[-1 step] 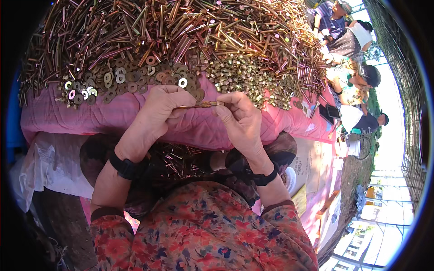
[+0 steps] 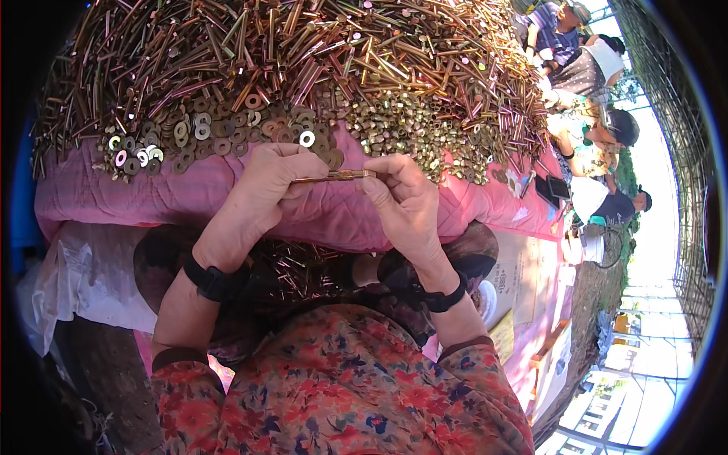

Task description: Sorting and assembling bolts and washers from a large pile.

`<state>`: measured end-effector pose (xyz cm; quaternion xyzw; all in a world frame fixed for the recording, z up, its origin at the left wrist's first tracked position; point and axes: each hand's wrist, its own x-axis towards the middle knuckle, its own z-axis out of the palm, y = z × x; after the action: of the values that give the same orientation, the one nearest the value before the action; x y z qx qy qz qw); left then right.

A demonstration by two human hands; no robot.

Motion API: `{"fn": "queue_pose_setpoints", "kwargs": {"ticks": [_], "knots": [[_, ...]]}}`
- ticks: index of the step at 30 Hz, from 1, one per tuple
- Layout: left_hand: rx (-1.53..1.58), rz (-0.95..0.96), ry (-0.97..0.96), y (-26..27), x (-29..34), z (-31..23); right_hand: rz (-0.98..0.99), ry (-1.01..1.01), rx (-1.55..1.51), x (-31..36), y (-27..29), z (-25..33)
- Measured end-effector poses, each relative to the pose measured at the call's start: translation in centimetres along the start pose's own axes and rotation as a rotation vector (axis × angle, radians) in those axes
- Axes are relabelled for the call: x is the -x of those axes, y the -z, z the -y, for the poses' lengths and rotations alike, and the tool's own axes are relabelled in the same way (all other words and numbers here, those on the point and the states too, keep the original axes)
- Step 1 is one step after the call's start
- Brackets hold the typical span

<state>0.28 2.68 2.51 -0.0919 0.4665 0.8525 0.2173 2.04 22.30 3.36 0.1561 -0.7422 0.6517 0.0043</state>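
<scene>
A slim brass-coloured bolt lies level between my two hands, just above the near edge of a pink quilted cloth. My left hand pinches its left end between thumb and fingers. At the other end, the thumb and fingertips of my right hand close around the tip, where a small nut-like piece seems to sit. Beyond my left hand lie loose flat washers. A heap of small brass-coloured nuts spreads beyond my right hand.
A wide pile of long metal bolts covers the far part of the cloth. More bolts lie below the table edge, between my knees. A dark phone-like device rests at the right edge. Several people sit along the right side.
</scene>
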Motion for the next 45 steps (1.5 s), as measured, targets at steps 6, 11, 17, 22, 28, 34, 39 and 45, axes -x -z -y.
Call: {"fn": "queue_pose_setpoints", "kwargs": {"ticks": [6, 11, 17, 22, 28, 34, 39, 45], "knots": [[0.039, 0.014, 0.043, 0.1, 0.2, -0.1, 0.015, 0.025, -0.039, -0.1, -0.2, 0.1], [-0.019, 0.002, -0.008, 0.0, 0.4, -0.2, -0.007, -0.067, -0.001, 0.0, -0.3, 0.2], [-0.25, -0.023, -0.266, 0.0, 0.2, 0.7, 0.048, -0.217, 0.174, -0.3, 0.1, 0.3], [-0.206, -0.01, -0.195, 0.2, 0.2, 0.1, -0.014, -0.217, -0.043, -0.6, -0.9, 0.1], [-0.337, -0.046, -0.343, -0.2, 0.3, 1.3, 0.066, -0.131, 0.259, -1.0, 0.1, 0.3], [-0.374, -0.032, -0.324, 0.1, 0.2, 1.2, 0.073, -0.315, 0.001, -0.5, -0.4, 0.5], [-0.154, 0.06, -0.139, 0.4, 0.1, 1.3, 0.053, 0.278, 0.591, -0.9, 0.2, -0.4], [-0.254, -0.008, -0.249, 0.2, 0.0, 1.0, 0.216, -0.307, -0.046, -0.5, 0.2, -0.5]]}}
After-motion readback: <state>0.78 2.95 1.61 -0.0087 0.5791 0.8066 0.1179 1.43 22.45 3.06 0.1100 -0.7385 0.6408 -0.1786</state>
